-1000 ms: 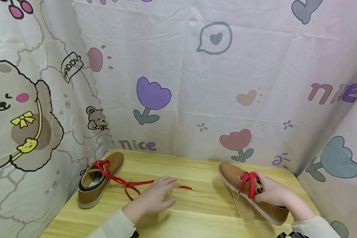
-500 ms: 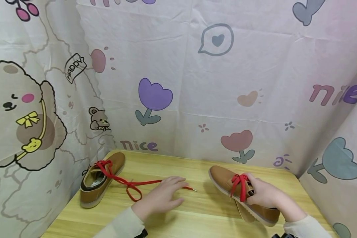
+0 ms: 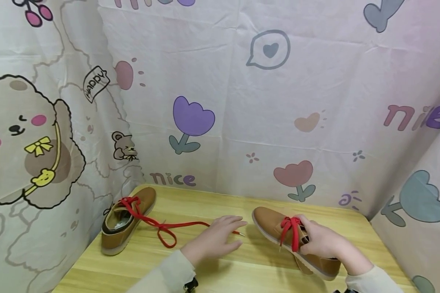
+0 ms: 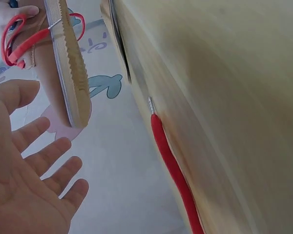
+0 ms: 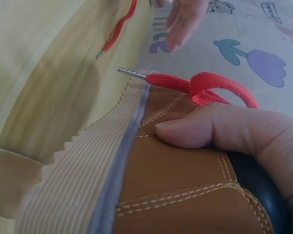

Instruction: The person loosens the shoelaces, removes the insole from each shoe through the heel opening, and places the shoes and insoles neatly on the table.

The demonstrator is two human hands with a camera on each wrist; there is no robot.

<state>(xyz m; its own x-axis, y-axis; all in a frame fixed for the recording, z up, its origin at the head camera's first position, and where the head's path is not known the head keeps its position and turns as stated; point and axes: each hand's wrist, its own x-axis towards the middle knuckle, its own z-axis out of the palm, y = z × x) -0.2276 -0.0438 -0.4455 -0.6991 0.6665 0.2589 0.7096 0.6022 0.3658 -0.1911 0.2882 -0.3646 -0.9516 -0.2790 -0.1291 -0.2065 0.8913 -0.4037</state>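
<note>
My right hand grips a tan leather shoe by its ankle opening, thumb on the near side. In the left wrist view, the shoe's ridged pale sole hangs above the table. Red laces are tied at its front, one metal-tipped end sticking out in the right wrist view. Left of the shoe, my left hand hovers over the table with fingers extended, holding nothing. A thin tan insole lies on the table below the held shoe.
A matching tan shoe stands at the table's left edge. Its long red lace trails right across the wooden table, passing behind my left hand. Printed cloth hangs behind the table and at both sides.
My right hand has carried the shoe left, over the insole. My left hand has moved slightly right, its fingers still extended. The view has shifted a little.
</note>
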